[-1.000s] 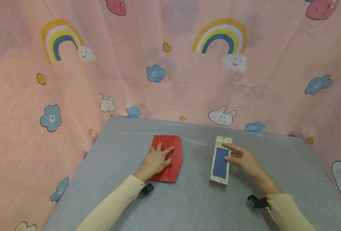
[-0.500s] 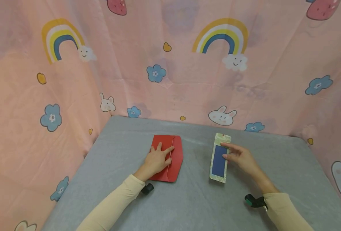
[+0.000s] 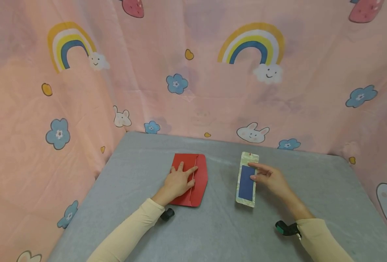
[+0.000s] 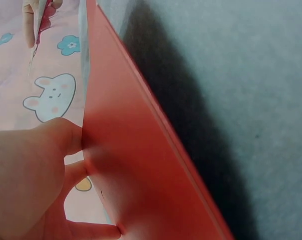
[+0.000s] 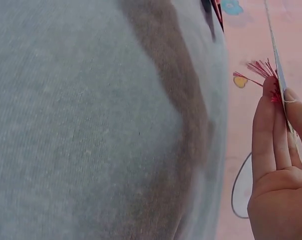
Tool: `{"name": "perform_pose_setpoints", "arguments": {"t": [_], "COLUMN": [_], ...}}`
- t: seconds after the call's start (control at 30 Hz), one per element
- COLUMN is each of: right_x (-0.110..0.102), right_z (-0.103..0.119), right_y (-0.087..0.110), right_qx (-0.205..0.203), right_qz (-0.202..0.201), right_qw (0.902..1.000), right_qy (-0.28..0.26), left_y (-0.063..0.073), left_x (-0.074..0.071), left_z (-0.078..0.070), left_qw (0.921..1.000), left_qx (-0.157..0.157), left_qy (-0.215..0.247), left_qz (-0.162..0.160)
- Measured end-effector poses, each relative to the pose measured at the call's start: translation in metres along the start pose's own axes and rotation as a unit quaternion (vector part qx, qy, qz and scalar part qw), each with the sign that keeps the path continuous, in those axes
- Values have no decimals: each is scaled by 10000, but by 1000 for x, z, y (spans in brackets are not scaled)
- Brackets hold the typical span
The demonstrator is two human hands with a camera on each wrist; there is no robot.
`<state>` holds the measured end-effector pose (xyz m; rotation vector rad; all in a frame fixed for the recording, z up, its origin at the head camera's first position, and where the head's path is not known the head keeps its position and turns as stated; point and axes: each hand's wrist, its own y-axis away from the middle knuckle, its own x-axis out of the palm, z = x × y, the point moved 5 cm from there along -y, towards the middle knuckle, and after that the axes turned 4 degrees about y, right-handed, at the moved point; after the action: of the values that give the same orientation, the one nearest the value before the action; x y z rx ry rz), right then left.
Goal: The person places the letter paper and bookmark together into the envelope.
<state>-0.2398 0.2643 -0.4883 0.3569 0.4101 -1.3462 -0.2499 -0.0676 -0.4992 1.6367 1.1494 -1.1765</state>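
A red envelope (image 3: 200,185) lies on the grey-covered table with its pointed flap unfolded toward the right. My left hand (image 3: 176,183) rests on it with fingers spread, and the left wrist view shows the thumb and fingertips touching the red paper (image 4: 135,165). To the right, my right hand (image 3: 273,181) pinches a bookmark (image 3: 246,182) by its right edge, thumb in front and fingers behind. The bookmark is a long card with a dark blue panel and a pale green patterned border, tilted above the table. In the right wrist view a red tassel (image 5: 263,71) hangs by the fingers.
Grey cloth (image 3: 219,233) covers the table. A pink curtain (image 3: 200,109) printed with rainbows, rabbits and flowers stands behind and at both sides. A black wrist camera (image 3: 286,228) sits below the right wrist, another (image 3: 167,214) by the left one.
The right hand has moved slightly left with the bookmark, closer to the envelope. The left hand and the envelope have stayed in place.
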Motion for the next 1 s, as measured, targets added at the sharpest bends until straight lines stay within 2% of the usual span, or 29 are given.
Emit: {"name": "perform_pose_setpoints", "arguments": {"t": [0.47,0.77,1.0], "right_x": [9,14,19], "right_z": [9,12,12], "right_y": [-2,-5,-10], "right_qx": [-53,-155,-42], "right_qz": [57,-61,-7], "right_qw": [9998,9997,9999], "right_qy": [-186,-155,-145], "left_y": [1,2,2], "left_x": [-1,-2,-2], "left_z": [0,-1,0], "left_qw": [10000,10000,10000], "left_qx": [25,33,-1], "left_qy": [19,31,34], "left_qz": [11,17,26]}}
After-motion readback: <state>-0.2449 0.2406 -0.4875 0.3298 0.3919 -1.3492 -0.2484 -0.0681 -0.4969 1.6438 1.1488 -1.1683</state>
